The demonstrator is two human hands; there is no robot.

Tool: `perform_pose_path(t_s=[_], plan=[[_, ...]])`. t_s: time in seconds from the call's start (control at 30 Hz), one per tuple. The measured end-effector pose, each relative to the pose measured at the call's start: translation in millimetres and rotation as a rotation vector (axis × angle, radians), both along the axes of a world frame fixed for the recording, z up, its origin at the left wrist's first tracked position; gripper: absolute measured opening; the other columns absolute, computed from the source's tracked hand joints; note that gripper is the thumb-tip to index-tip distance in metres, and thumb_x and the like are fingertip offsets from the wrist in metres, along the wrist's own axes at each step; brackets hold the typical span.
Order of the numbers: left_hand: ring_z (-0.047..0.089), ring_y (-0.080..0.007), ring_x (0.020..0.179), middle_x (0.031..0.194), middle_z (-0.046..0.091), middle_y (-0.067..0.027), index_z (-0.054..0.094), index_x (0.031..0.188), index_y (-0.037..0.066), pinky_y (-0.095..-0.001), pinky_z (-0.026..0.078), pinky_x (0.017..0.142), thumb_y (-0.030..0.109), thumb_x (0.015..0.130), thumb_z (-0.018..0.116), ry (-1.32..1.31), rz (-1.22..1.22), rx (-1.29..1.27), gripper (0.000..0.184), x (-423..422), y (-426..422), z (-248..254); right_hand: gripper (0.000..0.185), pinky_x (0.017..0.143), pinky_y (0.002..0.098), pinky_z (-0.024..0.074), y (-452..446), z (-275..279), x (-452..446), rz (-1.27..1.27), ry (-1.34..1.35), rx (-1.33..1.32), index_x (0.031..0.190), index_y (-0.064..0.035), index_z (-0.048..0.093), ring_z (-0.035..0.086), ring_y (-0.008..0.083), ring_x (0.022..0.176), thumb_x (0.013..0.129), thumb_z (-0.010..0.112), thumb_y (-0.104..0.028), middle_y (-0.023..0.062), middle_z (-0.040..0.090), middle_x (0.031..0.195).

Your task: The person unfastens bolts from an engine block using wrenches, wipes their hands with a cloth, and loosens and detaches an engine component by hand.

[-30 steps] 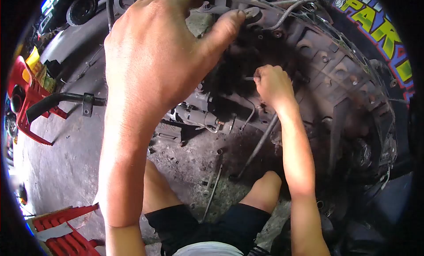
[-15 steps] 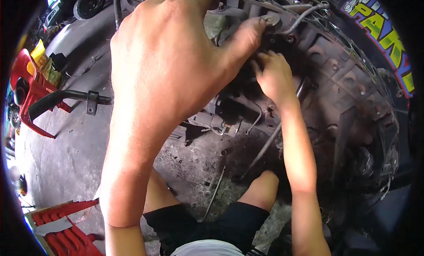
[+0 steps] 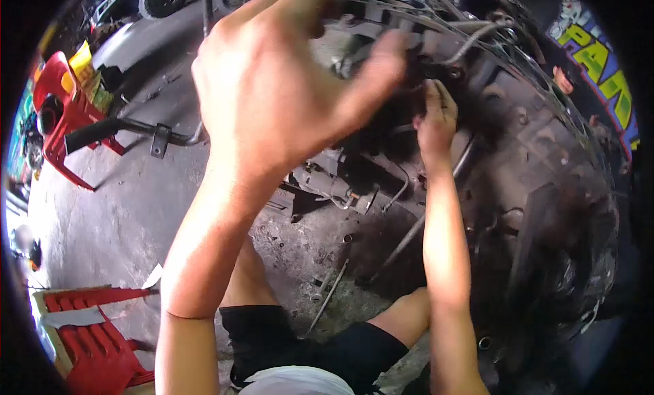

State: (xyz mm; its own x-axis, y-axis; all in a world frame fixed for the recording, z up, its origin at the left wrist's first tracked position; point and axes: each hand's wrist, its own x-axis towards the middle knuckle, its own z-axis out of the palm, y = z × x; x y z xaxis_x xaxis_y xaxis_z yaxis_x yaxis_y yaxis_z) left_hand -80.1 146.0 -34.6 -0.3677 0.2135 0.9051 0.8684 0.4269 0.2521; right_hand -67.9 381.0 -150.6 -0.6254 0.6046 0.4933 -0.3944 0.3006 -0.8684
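Note:
My left hand [image 3: 272,95] is large in the foreground, above a dark, greasy engine block [image 3: 501,153]. Its thumb is stretched away from the fingers, and motion blurs the hand; the fingertips are partly hidden. To its right, my right hand [image 3: 437,126] reaches to the engine with its fingers pressed together. At those fingertips is a dark metal piece [image 3: 446,71] with a round eye; whether the fingers grip it is too dark to tell. A bent metal pipe [image 3: 473,41] runs just above it.
A long bar [image 3: 402,245] leans between engine and floor. A thin rod [image 3: 329,296] and a small ring-like part [image 3: 348,238] lie on the stained concrete. Red plastic chairs [image 3: 102,351] stand at left, near a black tube with a bracket [image 3: 160,139].
The view has shifted slightly. My left thumb has moved off a round metal end it touched. My right fingers have drawn together and moved up to the dark metal piece.

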Motion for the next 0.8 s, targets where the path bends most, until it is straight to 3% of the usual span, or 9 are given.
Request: perform_pose_path(t_s=[0.07,0.17,0.23,0.3,0.43,0.6,0.7,0.77,0.8], plan=[[0.065,-0.0246,0.075,0.084,0.068,-0.0125,0.068,0.091,0.000,-0.0319,0.050,0.073,0.018,0.073,0.069,0.291,-0.033,0.149,0.025,-13.2,-2.0,-5.2,0.025,0.052,0.0238,0.0311,2.5,5.5,3.9,0.072,-0.063,-0.062,0.085,-0.0017,0.055,0.036,0.0068,0.058,0.099,0.052,-0.022,-0.0023,0.049,0.065],[0.057,-0.0292,0.087,0.093,0.061,-0.0070,0.063,0.086,0.009,-0.0431,0.041,0.077,0.010,0.058,0.070,0.628,-0.143,0.089,0.029,8.0,2.5,-59.3,0.023,0.059,0.0260,0.0359,17.7,-4.0,-8.9,0.016,0.209,0.426,0.088,-0.0005,0.054,0.038,0.0108,0.064,0.099,0.051,-0.020,0.0042,0.049,0.068],[0.057,-0.0283,0.092,0.101,0.059,-0.0106,0.062,0.088,0.006,-0.0417,0.043,0.080,0.014,0.058,0.071,0.438,-0.328,-0.139,0.032,22.2,35.7,-96.1,0.022,0.065,0.0295,0.0411,23.3,-6.1,-8.7,0.101,0.158,0.367,0.091,-0.0006,0.056,0.044,0.0128,0.070,0.100,0.048,-0.019,0.0084,0.053,0.073],[0.054,-0.0344,0.107,0.114,0.054,-0.0181,0.054,0.112,0.000,-0.0444,0.042,0.092,0.019,0.060,0.076,0.053,-0.293,-0.212,0.060,9.1,83.5,-141.3,0.022,0.069,0.0297,0.0427,21.9,-2.8,-6.0,0.085,0.157,0.368,0.095,-0.0006,0.056,0.048,0.0135,0.073,0.100,0.047,-0.020,0.0096,0.057,0.078],[0.040,-0.0366,0.125,0.130,0.046,-0.0212,0.046,0.132,-0.001,-0.0558,0.020,0.111,0.042,0.064,0.075,-0.059,0.079,-0.372,0.085,-13.4,133.4,-146.2,0.027,0.084,0.0289,0.0440,18.2,-2.0,-3.6,0.183,0.242,0.246,0.106,-0.0014,0.059,0.057,0.0155,0.088,0.101,0.043,-0.023,0.0083,0.063,0.092],[0.044,-0.0367,0.123,0.115,0.058,-0.0192,0.064,0.111,-0.002,-0.0593,0.018,0.111,0.070,0.066,0.063,-0.192,0.270,-0.651,0.085,-38.6,153.3,-149.4,0.033,0.095,0.0324,0.0404,18.4,-4.6,-2.0,0.129,0.221,0.253,0.112,-0.0016,0.060,0.056,0.0193,0.103,0.101,0.041,-0.027,0.0112,0.062,0.108],[0.049,-0.0358,0.114,0.109,0.061,-0.0166,0.067,0.104,-0.001,-0.0595,0.023,0.108,0.068,0.066,0.065,-0.262,0.196,-0.691,0.079,-36.8,153.2,-148.2,0.039,0.101,0.0370,0.0361,34.6,-8.2,8.6,-0.138,0.329,0.588,0.117,-0.0018,0.059,0.053,0.0219,0.113,0.101,0.039,-0.032,0.0131,0.058,0.119],[0.052,-0.0337,0.107,0.106,0.061,-0.0146,0.069,0.101,0.000,-0.0600,0.026,0.106,0.065,0.066,0.068,-0.219,0.183,-0.672,0.074,-34.9,150.9,-143.4,0.042,0.106,0.0408,0.0312,60.7,-16.1,32.8,-0.488,0.389,0.556,0.122,-0.0012,0.056,0.048,0.0267,0.121,0.099,0.038,-0.032,0.0146,0.054,0.127],[0.052,-0.0341,0.107,0.104,0.061,-0.0142,0.069,0.100,0.002,-0.0607,0.026,0.105,0.063,0.066,0.069,-0.196,0.171,-0.639,0.071,-37.5,151.5,-146.8,0.042,0.106,0.0407,0.0319,66.9,-13.4,45.2,-0.449,0.557,0.277,0.123,-0.0006,0.056,0.049,0.0274,0.121,0.098,0.038,-0.029,0.0150,0.054,0.127]])
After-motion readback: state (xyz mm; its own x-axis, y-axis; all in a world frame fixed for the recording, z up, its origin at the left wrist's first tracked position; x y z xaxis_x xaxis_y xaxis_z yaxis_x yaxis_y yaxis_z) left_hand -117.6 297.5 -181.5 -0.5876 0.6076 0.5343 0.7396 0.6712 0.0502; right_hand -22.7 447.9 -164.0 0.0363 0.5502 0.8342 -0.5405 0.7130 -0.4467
